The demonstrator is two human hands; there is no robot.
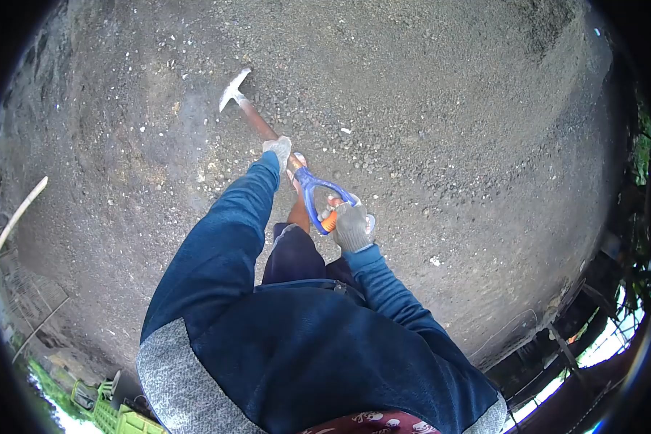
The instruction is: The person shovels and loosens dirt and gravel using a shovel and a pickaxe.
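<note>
Both my hands, in grey work gloves, hold a shovel (pixel 259 124). It has a brown shaft, a blue D-shaped handle with an orange grip, and a pale metal blade (pixel 233 90) that points up and left over the gravelly ground. My left hand (pixel 277 147) is wrapped round the shaft, below the blade. Around the handle's grip my right hand (pixel 351 226) is closed, close to my body. My feet are partly hidden beneath the handle and hands.
Loose dark gravel and sand (pixel 427 108) spread ahead, rising toward the upper right. A pale curved pole (pixel 18 220) lies at the left edge. Green plastic crates (pixel 134 421) stand at the lower left. Dark beams (pixel 564 346) line the lower right edge.
</note>
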